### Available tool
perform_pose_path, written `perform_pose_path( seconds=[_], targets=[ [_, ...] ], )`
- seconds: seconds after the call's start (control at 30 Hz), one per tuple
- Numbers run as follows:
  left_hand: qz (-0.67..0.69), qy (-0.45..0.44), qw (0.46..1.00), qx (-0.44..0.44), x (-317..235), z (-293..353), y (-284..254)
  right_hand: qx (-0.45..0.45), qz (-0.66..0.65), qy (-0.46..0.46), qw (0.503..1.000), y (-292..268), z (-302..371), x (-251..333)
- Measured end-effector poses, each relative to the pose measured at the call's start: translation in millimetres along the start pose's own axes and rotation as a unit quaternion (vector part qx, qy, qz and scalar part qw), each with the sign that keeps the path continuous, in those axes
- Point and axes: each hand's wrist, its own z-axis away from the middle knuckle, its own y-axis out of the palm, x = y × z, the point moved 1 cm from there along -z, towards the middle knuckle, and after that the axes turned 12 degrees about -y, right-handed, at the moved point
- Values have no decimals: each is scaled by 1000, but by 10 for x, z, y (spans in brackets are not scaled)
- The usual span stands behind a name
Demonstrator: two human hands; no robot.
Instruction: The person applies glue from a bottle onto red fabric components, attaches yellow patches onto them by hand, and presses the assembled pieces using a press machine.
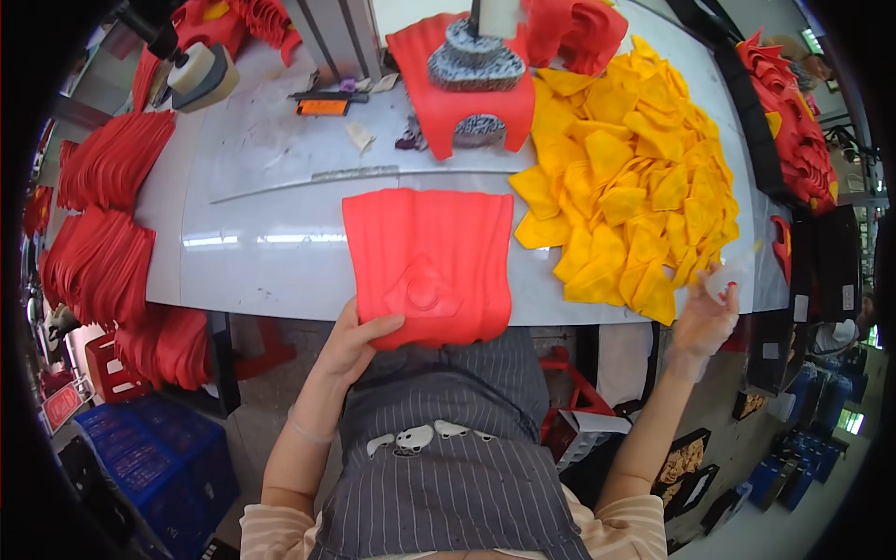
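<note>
Red and softly ribbed, a curved panel [429,252] lies at the near edge of the white table [271,271], its lower end jutting out toward the striped apron [429,504]. Its ribs run away from the body; it looks nearly as wide as it is long, so no long axis stands out. The left hand [345,345] grips the near left corner, thumb flat on top, fingers tucked beneath (how they are spread there cannot be told). Well apart, out to the right, the right hand [705,322] pinches a small pale thing [721,278] with a red spot, too small to name. Between panel and right hand spreads a heap of yellow pieces [644,187], its near end just beside the right hand, by far the closer of the two. From that hand, the panel lies leftward. Beyond the panel, a second red piece [511,107] stands under a mottled grey pad [476,70].
</note>
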Motion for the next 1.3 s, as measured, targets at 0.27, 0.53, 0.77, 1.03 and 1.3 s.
perform_pose_path(
  seconds=[0.27,0.53,0.77,1.03,1.3],
  targets=[
    [-15,4,1000,-5,73,47,7,42,-67,238,968,1061,1625,-687],
    [-17,-5,1000,4,84,22,-31,397,313,27,862,1246,1738,-710],
    [-12,2,1000,1,97,1,-39,447,335,19,829,1324,1707,-701],
    [-7,2,1000,2,100,2,-30,436,348,11,830,1303,1685,-718],
    [90,61,994,-6,-69,212,-366,199,90,237,947,1033,1552,-798]
  ],
)
